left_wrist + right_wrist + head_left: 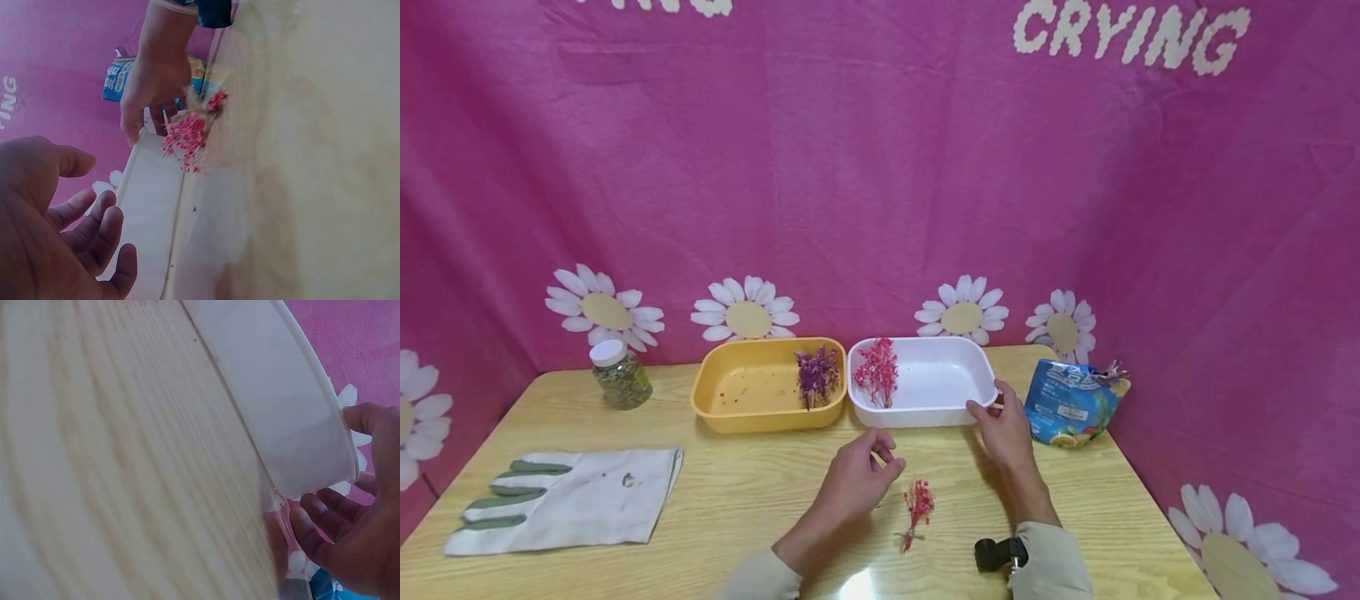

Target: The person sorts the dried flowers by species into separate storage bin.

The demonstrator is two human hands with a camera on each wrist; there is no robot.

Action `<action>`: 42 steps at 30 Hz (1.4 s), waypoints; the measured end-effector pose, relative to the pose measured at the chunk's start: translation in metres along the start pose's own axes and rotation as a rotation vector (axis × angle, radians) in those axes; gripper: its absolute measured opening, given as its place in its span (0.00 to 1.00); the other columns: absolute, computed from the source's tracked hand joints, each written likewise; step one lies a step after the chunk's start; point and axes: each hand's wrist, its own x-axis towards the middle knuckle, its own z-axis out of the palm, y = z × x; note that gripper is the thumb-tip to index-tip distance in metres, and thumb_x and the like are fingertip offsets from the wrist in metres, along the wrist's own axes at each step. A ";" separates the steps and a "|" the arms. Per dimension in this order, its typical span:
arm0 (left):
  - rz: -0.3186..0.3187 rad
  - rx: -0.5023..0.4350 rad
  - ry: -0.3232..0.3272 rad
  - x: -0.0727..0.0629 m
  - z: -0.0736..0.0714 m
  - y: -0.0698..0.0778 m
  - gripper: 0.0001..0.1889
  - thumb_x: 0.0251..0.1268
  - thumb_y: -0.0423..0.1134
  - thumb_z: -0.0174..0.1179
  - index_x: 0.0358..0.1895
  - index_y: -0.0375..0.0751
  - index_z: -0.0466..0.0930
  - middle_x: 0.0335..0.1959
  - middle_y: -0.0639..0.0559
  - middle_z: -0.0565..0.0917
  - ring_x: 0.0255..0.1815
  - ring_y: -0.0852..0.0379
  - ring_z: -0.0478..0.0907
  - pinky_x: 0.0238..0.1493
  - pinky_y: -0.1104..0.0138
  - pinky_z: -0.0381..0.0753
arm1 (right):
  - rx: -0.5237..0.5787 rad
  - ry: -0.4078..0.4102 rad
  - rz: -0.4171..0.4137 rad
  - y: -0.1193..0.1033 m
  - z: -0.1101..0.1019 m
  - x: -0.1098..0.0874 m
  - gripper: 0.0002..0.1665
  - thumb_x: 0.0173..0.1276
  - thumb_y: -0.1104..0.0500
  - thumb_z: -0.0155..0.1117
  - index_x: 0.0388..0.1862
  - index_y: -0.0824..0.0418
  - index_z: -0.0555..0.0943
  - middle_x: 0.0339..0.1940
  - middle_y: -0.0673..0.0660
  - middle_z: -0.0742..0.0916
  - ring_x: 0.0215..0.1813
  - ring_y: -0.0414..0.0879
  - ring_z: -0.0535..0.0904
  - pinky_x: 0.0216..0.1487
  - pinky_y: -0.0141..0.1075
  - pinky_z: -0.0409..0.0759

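My right hand (1006,429) grips the right front corner of a white plastic bin (940,415). In the right wrist view its thumb (362,417) touches the rim, and the other fingers bend around the bin's end. A sprig of pink dried flowers (877,372) stands inside at the left end. My left hand (859,475) hovers over the table in front of the bin, fingers loosely bent around nothing. To its right, a smaller pink dried flower sprig (919,504) lies on the wood. The left wrist view shows this sprig (187,134) beyond the left hand (56,225).
A yellow bin (752,423) with purple dried flowers (817,377) adjoins the white one. Farther left stand a white-lidded jar (621,379) and a white and green glove (572,500). A blue pouch (1071,404) stands at the right. A pink cloth (865,167) hangs behind the table.
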 end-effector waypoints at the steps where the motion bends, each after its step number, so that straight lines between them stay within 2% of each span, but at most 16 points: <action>1: -0.002 0.004 -0.005 -0.001 0.001 -0.001 0.10 0.60 0.43 0.65 0.40 0.46 0.77 0.31 0.60 0.82 0.24 0.69 0.71 0.28 0.74 0.72 | 0.000 0.000 0.000 0.000 0.000 0.000 0.43 0.70 0.49 0.58 0.77 0.59 0.52 0.65 0.65 0.70 0.63 0.58 0.73 0.64 0.50 0.76; 14: -0.005 0.038 -0.044 -0.015 0.008 -0.002 0.11 0.58 0.44 0.65 0.41 0.44 0.79 0.29 0.61 0.81 0.25 0.70 0.71 0.28 0.74 0.70 | -0.004 -0.025 0.033 -0.002 0.000 0.001 0.44 0.71 0.47 0.57 0.78 0.56 0.49 0.67 0.64 0.69 0.64 0.58 0.70 0.65 0.50 0.75; 22: -0.032 0.041 -0.150 -0.023 0.011 0.001 0.11 0.57 0.45 0.64 0.41 0.47 0.78 0.31 0.61 0.80 0.27 0.68 0.73 0.30 0.72 0.71 | -0.012 -0.014 0.010 -0.002 0.000 0.001 0.43 0.71 0.48 0.57 0.78 0.58 0.50 0.66 0.65 0.69 0.63 0.58 0.71 0.65 0.50 0.75; 27: -0.014 0.138 -0.189 -0.027 0.013 0.001 0.11 0.54 0.47 0.67 0.37 0.50 0.77 0.30 0.60 0.79 0.30 0.66 0.72 0.31 0.71 0.70 | -0.013 -0.015 0.023 0.000 0.001 0.000 0.43 0.71 0.48 0.57 0.78 0.57 0.50 0.66 0.64 0.69 0.63 0.58 0.71 0.64 0.49 0.75; 32: -0.007 0.247 -0.231 -0.033 0.016 0.002 0.13 0.48 0.50 0.70 0.31 0.53 0.75 0.26 0.62 0.74 0.29 0.66 0.66 0.30 0.71 0.65 | -0.014 -0.017 0.022 0.001 0.001 0.000 0.44 0.71 0.47 0.57 0.78 0.57 0.50 0.67 0.64 0.69 0.63 0.58 0.71 0.64 0.49 0.76; 38: 0.003 0.386 -0.236 -0.036 0.021 0.004 0.16 0.45 0.53 0.71 0.28 0.56 0.73 0.23 0.65 0.69 0.29 0.65 0.64 0.32 0.67 0.62 | -0.014 -0.014 0.015 0.000 0.001 -0.001 0.44 0.71 0.47 0.57 0.78 0.58 0.50 0.66 0.65 0.69 0.63 0.58 0.71 0.64 0.50 0.75; 42: 0.013 0.446 -0.219 -0.036 0.022 0.006 0.11 0.47 0.50 0.70 0.28 0.56 0.75 0.20 0.66 0.68 0.29 0.65 0.66 0.33 0.65 0.63 | -0.004 -0.018 0.017 0.001 0.001 -0.001 0.44 0.71 0.47 0.57 0.78 0.58 0.50 0.66 0.65 0.69 0.63 0.58 0.71 0.64 0.50 0.75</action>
